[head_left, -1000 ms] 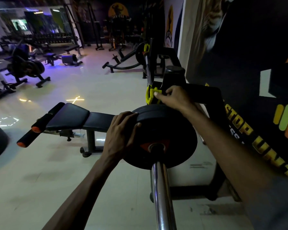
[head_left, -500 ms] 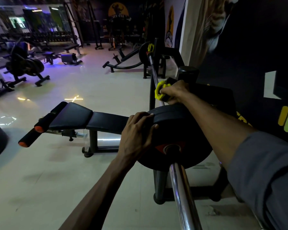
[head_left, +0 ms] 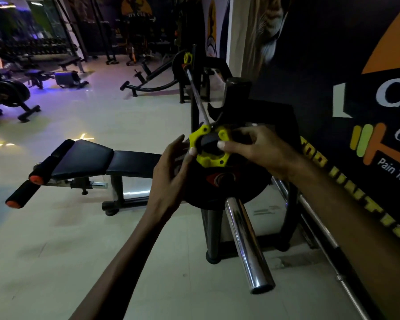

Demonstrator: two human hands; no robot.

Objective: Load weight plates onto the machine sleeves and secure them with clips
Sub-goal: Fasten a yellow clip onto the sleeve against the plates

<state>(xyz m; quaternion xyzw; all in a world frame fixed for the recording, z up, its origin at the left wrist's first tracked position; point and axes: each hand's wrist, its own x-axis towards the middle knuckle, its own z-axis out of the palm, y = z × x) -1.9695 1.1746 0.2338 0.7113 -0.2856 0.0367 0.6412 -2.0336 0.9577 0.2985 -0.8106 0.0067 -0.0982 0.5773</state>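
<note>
A yellow and black clip (head_left: 210, 147) is held in front of the black weight plate (head_left: 238, 185). My right hand (head_left: 252, 146) grips the clip's right side with thumb and fingers. My left hand (head_left: 173, 167) touches its left edge with its fingertips, fingers spread. The plate sits on the chrome sleeve (head_left: 247, 243), whose free end points toward me. A second yellow clip (head_left: 188, 58) and a plate sit at the bar's far end.
A black bench (head_left: 97, 162) with orange-tipped foam rollers stands to the left. The dark rack upright (head_left: 215, 229) is under the sleeve. A painted wall (head_left: 356, 88) runs along the right. Another bar (head_left: 319, 229) lies low by the wall. More gym machines stand far left.
My right hand has brought the clip from behind the plate over to its front. My left hand let go of the plate's rim and came up to the clip. The view shifted left.
</note>
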